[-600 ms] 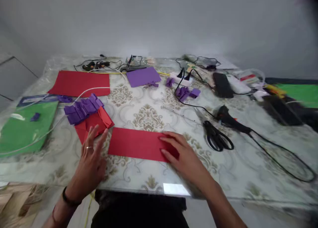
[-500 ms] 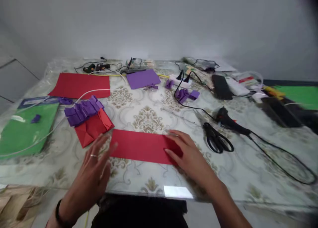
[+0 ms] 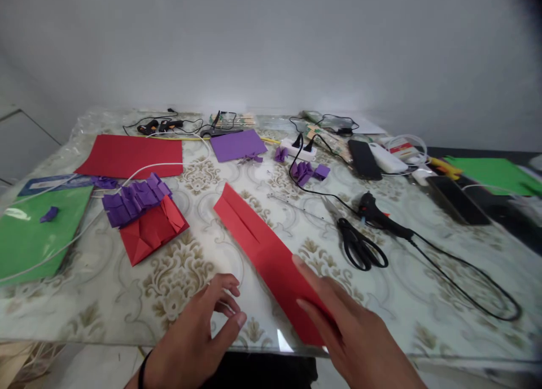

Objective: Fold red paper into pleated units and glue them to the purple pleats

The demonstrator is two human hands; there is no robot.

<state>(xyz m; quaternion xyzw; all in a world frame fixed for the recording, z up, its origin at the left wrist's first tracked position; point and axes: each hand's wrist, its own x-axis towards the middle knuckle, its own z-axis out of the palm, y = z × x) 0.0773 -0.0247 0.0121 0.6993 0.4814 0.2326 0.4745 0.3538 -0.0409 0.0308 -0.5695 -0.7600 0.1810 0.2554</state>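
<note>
A long red paper strip (image 3: 262,250) lies diagonally on the patterned table, its near end at the front edge. My right hand (image 3: 347,332) rests flat on that near end, fingers stretched out. My left hand (image 3: 199,338) hovers at the front edge just left of the strip, fingers loosely curled and apart, holding nothing. A folded red piece (image 3: 148,234) with a pleated purple piece (image 3: 133,198) on it lies to the left.
Black scissors (image 3: 359,245) and a glue gun (image 3: 376,217) with a looping cord lie to the right. Green sheets (image 3: 29,234) at the left, a red sheet (image 3: 131,154) and a purple sheet (image 3: 237,144) behind. Power strip, cables and phones crowd the back.
The red strip has turned from lying crosswise to lying diagonally, its right end drawn toward me. My left hand left the strip's left end and came back to the front edge.
</note>
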